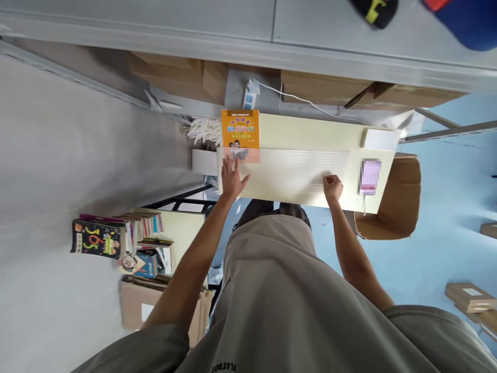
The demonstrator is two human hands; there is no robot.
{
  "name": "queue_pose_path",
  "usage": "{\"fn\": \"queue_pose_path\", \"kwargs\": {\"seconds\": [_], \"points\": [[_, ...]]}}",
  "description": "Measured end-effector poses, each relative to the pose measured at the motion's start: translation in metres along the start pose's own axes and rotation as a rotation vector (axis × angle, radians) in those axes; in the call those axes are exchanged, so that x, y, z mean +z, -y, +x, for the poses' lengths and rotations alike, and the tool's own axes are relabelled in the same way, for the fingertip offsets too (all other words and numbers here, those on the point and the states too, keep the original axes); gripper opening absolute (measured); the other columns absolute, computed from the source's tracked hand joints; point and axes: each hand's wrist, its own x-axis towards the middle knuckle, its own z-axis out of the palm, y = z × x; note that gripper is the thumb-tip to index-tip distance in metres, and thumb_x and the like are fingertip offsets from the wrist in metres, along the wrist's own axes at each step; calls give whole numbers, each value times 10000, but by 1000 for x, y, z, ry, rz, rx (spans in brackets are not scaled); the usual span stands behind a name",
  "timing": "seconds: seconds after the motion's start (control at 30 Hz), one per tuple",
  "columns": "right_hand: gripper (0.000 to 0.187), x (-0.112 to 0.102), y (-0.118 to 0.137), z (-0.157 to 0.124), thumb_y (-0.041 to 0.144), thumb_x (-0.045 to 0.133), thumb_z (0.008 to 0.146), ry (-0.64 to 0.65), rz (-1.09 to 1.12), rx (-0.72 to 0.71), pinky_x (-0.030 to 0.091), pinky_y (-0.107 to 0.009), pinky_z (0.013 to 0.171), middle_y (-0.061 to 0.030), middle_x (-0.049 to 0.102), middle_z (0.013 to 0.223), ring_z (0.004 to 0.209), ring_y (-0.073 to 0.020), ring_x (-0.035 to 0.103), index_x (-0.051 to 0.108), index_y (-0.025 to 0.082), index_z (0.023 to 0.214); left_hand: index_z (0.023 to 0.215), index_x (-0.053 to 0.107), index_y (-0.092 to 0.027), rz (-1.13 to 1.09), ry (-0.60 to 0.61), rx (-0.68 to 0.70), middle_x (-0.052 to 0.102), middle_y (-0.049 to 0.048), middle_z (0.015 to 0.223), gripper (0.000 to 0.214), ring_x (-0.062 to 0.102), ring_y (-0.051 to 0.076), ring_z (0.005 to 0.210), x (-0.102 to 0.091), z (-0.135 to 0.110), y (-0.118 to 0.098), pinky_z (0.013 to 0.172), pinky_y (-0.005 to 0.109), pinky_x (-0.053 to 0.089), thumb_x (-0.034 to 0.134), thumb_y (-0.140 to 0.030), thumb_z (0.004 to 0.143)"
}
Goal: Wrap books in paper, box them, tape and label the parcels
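An orange book (239, 127) with printed characters and cartoon figures lies at the left end of a pale yellow tabletop (303, 132). Over its lower part and across the table to the right stretches a translucent plastic film (283, 168), rippled near its right end. My left hand (232, 178) is open, its fingers spread on the film just at the book's lower edge. Farther right, my right hand (333, 187) is closed at the film's right part, fingers curled on it; the fingertips themselves are hidden.
A phone (369, 177) with a blurred screen and a white box (380, 140) occupy the table's right end. An open cardboard box (402, 199) stands beside it. Books (99, 239) are stacked at lower left. Cartons (326, 88) sit behind, under a grey shelf (194, 26).
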Motion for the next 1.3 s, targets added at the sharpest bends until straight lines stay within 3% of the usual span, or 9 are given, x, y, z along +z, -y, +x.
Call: {"fn": "queue_pose_path", "kwargs": {"seconds": [0.13,0.27,0.43,0.57,0.7,0.87,1.0,1.13,1.3], "points": [[101,52,54,-29,310,625,1015,58,33,-122,595,-400,917,-160,875,1031,961,-317,808,700,251,982,1834,403,-91,-25,88,130,133,261,1982,928,58,453,1868,0,17,23,1484,650,132,722,-461,1045],[317,130,124,-63,457,693,1099,407,157,-208,565,-307,732,-77,850,860,711,-218,752,712,241,868,1818,435,-85,-39,68,199,150,266,1979,908,49,452,1868,12,24,29,1495,623,96,723,-481,1054],[530,191,170,-74,545,709,1154,537,243,-37,508,-227,561,-39,836,739,471,-105,626,717,214,740,1737,579,-174,-119,36,222,355,225,1926,752,249,441,1828,10,36,45,1477,575,250,705,-507,1075],[627,199,173,-66,615,741,1139,533,306,112,418,-208,436,-57,827,693,420,-86,611,696,198,673,1673,615,-155,-208,-84,179,552,260,1776,630,470,434,1710,-7,72,50,1432,547,366,638,-428,1106],[584,194,172,-62,636,793,1105,586,373,182,414,-192,416,-70,850,720,452,-95,672,746,184,739,1584,641,-110,-254,-222,-130,659,313,1623,665,609,467,1562,-25,129,43,1330,558,480,804,-397,1007],[551,192,172,-64,587,786,1127,604,415,208,448,-173,439,-66,852,724,478,-92,710,766,169,769,1157,802,-141,-338,-19,-345,837,219,1210,425,800,411,1212,-45,178,44,1072,468,602,961,-385,848],[547,197,170,-63,496,751,1170,612,474,232,454,-158,444,-47,820,669,465,-83,708,742,169,732,817,734,-207,-393,-26,-215,792,79,865,236,789,309,1009,-58,185,50,925,355,574,948,-307,807],[549,202,167,-57,492,773,1157,654,511,258,475,-151,446,-33,786,622,465,-93,720,721,173,714,779,641,-234,-400,-245,-40,751,41,912,248,731,237,939,-61,183,38,955,331,575,883,-231,836],[523,209,163,-51,480,759,1167,721,558,288,583,-177,519,-29,778,615,494,-114,734,705,186,739,864,638,-251,-407,-431,228,719,37,989,234,713,217,957,-72,153,-6,973,331,604,849,-291,956]]}}
